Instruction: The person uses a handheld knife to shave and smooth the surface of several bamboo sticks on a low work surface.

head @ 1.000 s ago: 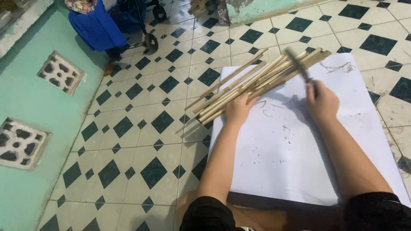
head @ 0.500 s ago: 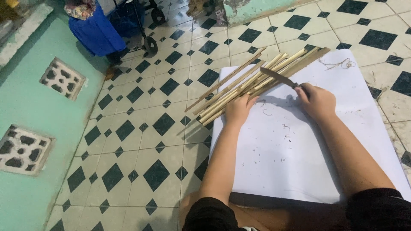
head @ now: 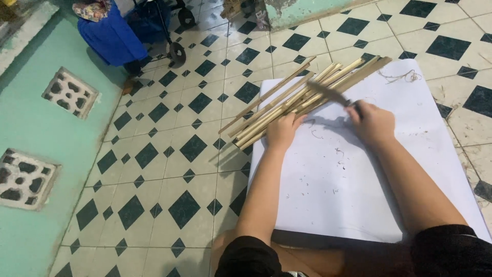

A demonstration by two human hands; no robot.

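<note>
Knife is swinging lower over sticks | right hand is gripping it closed | left hand is pressing sticks open-palmed, steadying them on sheet.

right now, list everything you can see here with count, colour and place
long thin wooden sticks: a bundle, too overlapped to count, pale tan, fanned across the top left corner of the sheet and onto the tiles
large white sheet: one, white, flat on the floor under both arms
dark-bladed knife: one, dark grey, blade lying over the sticks
curled wood shavings: a small tangle, brown, top right of the sheet
checked floor tiles: many, cream with dark diamonds
blue fabric bundle: one, blue, top left
black wheeled cart: one, beside the bundle
green wall with patterned vent blocks: two blocks, left edge
left hand: pressing on the sticks
right hand: gripping the knife
</note>
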